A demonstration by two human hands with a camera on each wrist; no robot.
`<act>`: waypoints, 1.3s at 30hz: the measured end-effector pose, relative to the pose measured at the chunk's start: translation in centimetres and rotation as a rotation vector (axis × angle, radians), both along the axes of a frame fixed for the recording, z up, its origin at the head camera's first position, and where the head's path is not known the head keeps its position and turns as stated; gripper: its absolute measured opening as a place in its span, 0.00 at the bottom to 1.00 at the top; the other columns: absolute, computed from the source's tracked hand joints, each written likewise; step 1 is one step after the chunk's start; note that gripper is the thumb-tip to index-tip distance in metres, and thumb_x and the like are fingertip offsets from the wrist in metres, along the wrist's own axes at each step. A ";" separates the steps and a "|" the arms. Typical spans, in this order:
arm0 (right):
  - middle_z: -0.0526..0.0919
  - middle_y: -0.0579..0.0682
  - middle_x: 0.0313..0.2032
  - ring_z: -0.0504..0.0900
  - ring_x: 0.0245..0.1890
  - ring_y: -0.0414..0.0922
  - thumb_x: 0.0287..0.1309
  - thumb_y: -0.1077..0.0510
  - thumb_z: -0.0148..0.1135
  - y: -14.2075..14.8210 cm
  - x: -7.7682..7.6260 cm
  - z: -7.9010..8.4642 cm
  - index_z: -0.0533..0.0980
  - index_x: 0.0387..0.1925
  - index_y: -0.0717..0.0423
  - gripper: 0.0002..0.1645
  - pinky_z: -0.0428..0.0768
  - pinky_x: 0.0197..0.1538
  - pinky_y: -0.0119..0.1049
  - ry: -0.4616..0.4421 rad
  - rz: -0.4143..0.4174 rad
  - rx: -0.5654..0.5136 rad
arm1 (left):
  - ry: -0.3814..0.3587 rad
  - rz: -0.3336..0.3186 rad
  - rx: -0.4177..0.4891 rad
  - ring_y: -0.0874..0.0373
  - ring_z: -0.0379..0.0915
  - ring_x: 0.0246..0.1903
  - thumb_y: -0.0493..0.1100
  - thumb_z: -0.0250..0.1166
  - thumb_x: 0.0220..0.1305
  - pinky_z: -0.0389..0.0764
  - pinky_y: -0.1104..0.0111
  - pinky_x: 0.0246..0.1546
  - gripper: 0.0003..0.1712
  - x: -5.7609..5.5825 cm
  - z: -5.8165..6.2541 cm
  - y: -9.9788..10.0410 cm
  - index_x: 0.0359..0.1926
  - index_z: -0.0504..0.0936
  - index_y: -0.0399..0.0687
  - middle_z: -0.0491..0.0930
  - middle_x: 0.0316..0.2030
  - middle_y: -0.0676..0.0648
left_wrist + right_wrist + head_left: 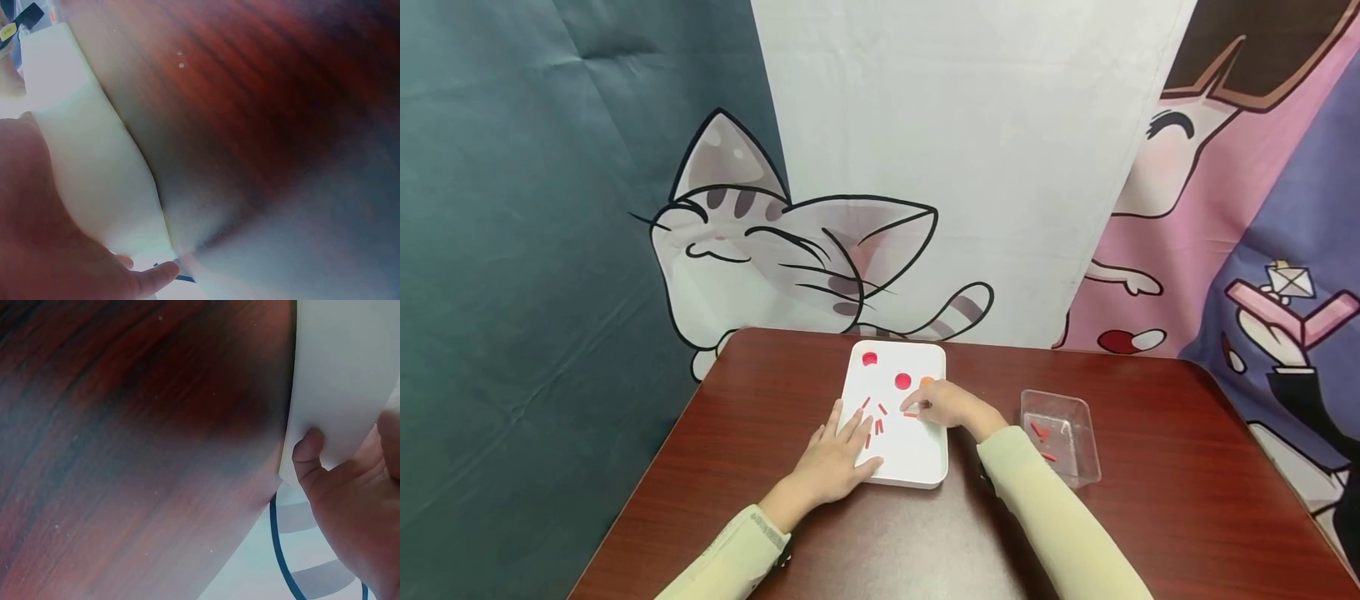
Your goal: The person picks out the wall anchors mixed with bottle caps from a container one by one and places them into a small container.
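Observation:
A white tray (898, 462) lies on the table with several thin red sticks (880, 427) scattered over it. Near its far end are two red round pieces (902, 381) and an orange one (927, 381), which the right hand partly covers. My left hand (832, 458) rests with spread fingers on the tray's left edge. In the left wrist view its thumb (159, 279) lies by the tray's wall (100, 144). My right hand (946, 403) reaches over the right edge, fingertips bent down right at one red stick (911, 414); I cannot tell whether they pinch it.
To the right of the tray stands a clear plastic box (1078, 450) with a few red pieces (1040, 432) inside. The brown wooden table (730, 417) ends at the back against a printed cloth (970, 167) with a cartoon cat.

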State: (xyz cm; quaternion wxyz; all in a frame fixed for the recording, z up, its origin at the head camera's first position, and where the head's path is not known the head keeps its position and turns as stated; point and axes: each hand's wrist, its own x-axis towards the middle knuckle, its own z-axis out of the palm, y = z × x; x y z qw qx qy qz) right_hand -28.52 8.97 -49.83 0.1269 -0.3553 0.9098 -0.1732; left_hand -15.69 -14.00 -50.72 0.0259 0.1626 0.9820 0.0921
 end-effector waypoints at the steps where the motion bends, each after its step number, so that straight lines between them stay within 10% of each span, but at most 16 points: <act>1: 0.74 0.41 0.22 0.69 0.22 0.36 0.55 0.63 0.62 0.0 0.0 0.0 0.82 0.43 0.38 0.18 0.71 0.30 0.31 -0.001 0.001 0.000 | 0.001 0.001 0.000 0.42 0.27 0.71 0.71 0.44 0.62 0.56 0.42 0.62 0.44 0.0 0.0 0.0 0.72 0.54 0.53 0.48 0.72 0.49; 29: 0.75 0.36 0.22 0.72 0.26 0.35 0.50 0.60 0.66 0.1 0.0 -0.2 0.78 0.24 0.46 0.06 0.73 0.34 0.30 0.018 0.004 -0.027 | 0.032 -0.011 0.021 0.41 0.29 0.71 0.71 0.44 0.63 0.56 0.41 0.61 0.44 0.0 -0.2 -0.2 0.71 0.56 0.51 0.52 0.71 0.47; 39: 0.74 0.40 0.22 0.70 0.24 0.36 0.51 0.58 0.67 0.0 -0.1 -0.1 0.80 0.47 0.42 0.19 0.71 0.32 0.31 0.018 0.027 0.003 | 0.008 0.001 0.011 0.41 0.28 0.71 0.71 0.44 0.63 0.56 0.42 0.61 0.43 0.0 -0.2 -0.1 0.71 0.55 0.53 0.51 0.71 0.48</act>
